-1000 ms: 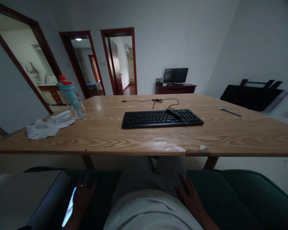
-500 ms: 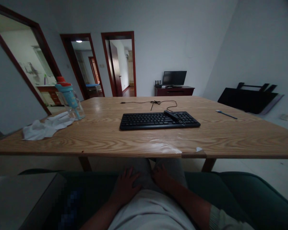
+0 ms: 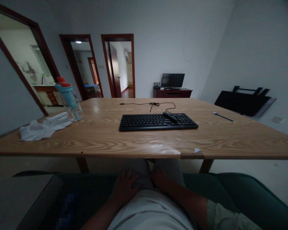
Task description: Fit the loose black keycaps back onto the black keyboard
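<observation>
I sit on a dark green sofa [image 3: 242, 198] in front of a low wooden table [image 3: 110, 140]. My left hand [image 3: 126, 187] lies flat on my left thigh, fingers spread, holding nothing. My right hand [image 3: 160, 179] rests on my right thigh close beside it, fingers loosely stretched, also empty. Both hands are below the table's front edge. A black keyboard [image 3: 156, 121] lies on the table ahead of me, with a thin dark stick-like object [image 3: 171, 117] across its right part and a cable [image 3: 153, 103] behind it.
On the table's left stand a clear bottle with a blue and red lid [image 3: 68, 99] and a crumpled white cloth [image 3: 43, 127]. A blue pen [image 3: 222, 116] lies at the right. A phone-like object [image 3: 67, 210] lies on the sofa at my left. A TV cabinet and open doorways are behind.
A second ago my left hand was at a lit phone on the sofa and my right hand lay at my outer right thigh. Both hands have moved inward onto my lap and rest there.
</observation>
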Available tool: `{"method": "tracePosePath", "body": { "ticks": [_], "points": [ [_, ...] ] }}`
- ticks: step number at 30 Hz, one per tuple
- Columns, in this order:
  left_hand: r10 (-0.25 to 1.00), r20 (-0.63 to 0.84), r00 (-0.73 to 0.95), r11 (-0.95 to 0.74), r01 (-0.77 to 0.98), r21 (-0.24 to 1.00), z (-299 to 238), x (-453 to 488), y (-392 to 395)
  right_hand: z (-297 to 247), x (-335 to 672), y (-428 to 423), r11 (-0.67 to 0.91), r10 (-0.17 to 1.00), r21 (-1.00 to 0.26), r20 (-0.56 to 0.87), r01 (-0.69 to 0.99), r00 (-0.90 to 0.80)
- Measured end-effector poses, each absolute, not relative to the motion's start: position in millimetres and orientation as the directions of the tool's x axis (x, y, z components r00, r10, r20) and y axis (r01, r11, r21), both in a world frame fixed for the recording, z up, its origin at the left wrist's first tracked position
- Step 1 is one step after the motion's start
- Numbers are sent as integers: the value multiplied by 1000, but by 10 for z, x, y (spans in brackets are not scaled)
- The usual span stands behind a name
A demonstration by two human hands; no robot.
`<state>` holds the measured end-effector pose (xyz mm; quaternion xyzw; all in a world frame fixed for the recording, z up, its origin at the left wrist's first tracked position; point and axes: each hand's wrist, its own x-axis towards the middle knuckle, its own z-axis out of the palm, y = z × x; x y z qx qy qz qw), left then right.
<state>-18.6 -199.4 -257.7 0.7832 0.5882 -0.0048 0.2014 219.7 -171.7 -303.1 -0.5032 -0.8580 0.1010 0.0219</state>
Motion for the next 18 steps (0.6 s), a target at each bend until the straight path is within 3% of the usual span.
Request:
{"method": "tracePosePath", "body": {
  "ticks": [10,15,18],
  "points": [
    [922,-232,310,-234,923,305,-2587,-202,-2004,-3050,2146,-1615,359,918,-190,-108,914,-382],
    [921,-238,310,-233,925,301,-2564,-189,-2016,-3069,2202,-1648,393,901,-224,-98,892,-422],
    [914,-244,323,-246,922,299,-2559,-195,-2022,-3025,2286,-1720,461,853,-316,-97,829,-512]
  ]
}}
